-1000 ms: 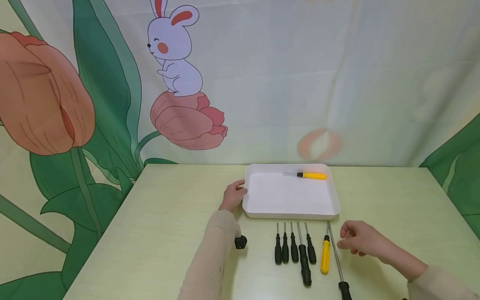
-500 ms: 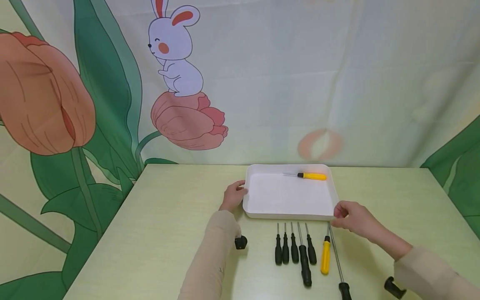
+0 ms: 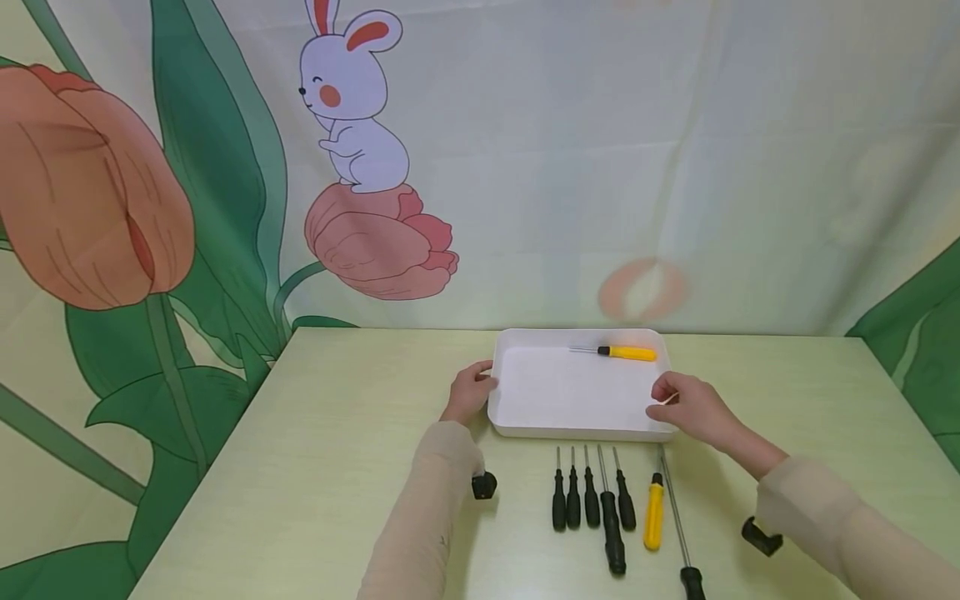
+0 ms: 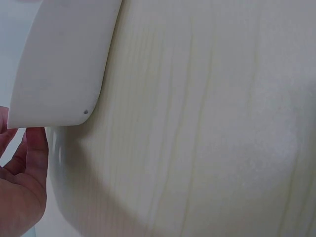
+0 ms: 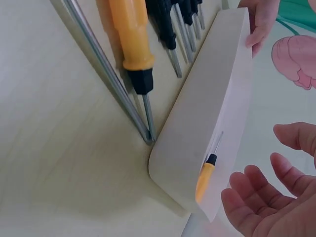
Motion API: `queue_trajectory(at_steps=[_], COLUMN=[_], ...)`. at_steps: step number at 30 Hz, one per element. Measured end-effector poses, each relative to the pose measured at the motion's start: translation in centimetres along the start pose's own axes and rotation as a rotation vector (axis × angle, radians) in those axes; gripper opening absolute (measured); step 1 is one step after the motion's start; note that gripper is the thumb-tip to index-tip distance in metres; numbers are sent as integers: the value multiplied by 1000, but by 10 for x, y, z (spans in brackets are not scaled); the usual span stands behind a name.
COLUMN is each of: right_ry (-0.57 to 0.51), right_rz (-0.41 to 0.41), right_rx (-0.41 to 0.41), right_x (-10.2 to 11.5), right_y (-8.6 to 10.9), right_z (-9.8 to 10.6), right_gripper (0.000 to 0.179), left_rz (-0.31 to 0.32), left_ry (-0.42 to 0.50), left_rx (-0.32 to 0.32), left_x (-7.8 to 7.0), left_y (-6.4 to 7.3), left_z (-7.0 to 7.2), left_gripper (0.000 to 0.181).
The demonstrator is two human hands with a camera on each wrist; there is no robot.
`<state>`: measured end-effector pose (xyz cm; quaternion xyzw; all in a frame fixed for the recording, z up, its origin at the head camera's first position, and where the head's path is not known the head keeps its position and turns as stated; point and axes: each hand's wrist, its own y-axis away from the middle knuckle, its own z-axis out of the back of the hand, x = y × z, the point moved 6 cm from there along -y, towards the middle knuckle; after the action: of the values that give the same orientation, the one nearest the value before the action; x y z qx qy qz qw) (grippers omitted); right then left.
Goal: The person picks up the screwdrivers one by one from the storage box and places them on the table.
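My left hand (image 3: pixel 470 392) holds the left side of a white tray (image 3: pixel 504 417); in the left wrist view its fingers (image 4: pixel 35 153) are at the tray's rim. A yellow-handled screwdriver (image 3: pixel 630 353) lies inside, along the far wall. My right hand (image 3: pixel 693 407) is over the tray's right edge, fingers loosely bent, with nothing between them. In front of the tray lie several black-handled screwdrivers (image 3: pixel 612 533), a second yellow screwdriver (image 3: pixel 653 512) and a long-shafted black screwdriver (image 3: pixel 692 581), whose tip meets the yellow one's tip near the tray's corner.
The pale wooden table (image 3: pixel 360 417) ends at a hanging cloth (image 3: pixel 525 167) printed with a rabbit and tulips. Black wrist mounts (image 3: pixel 762 537) show beneath the sleeves. The tray stands near the table's back edge.
My right hand has moved left and away from me, from beside the long screwdriver to over the tray's right edge. The left hand, tray and screwdrivers have stayed put.
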<state>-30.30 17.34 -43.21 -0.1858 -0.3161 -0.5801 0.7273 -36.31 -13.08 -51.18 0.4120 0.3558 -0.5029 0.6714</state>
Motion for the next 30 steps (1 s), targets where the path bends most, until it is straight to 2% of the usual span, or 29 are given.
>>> queue_trajectory(at_steps=[7, 13, 16, 17, 20, 23, 24, 30], right_ry=[41, 59, 76, 80, 95, 108, 117, 144], right_rz=[9, 1, 2, 5, -5, -17, -22, -37], right_rx=[-29, -42, -46, -47, -48, -43, -42, -21], right_x=[-4, -5, -6, -6, -9, -11, -12, -15], right_y=[-21, -38, -48, -51, -60, -68, -70, -82], right_z=[-1, -4, -6, -6, -6, -6, -6, -13], right_gripper=[28, 32, 35, 36, 38, 40, 40, 40], left_rz=[-14, 10, 6, -26, -30, -24, 6, -8], left_ry=[0, 14, 11, 17, 5, 5, -5, -34], left_rx=[-9, -2, -1, 0, 1, -4, -8, -13], left_x=[-1, 0, 5, 11, 15, 11, 6, 2], left_y=[-2, -2, -8, -15, -19, -15, -9, -3], left_z=[0, 0, -1, -2, -3, -2, 0, 1], left_gripper=[37, 37, 37, 36, 36, 36, 36, 36])
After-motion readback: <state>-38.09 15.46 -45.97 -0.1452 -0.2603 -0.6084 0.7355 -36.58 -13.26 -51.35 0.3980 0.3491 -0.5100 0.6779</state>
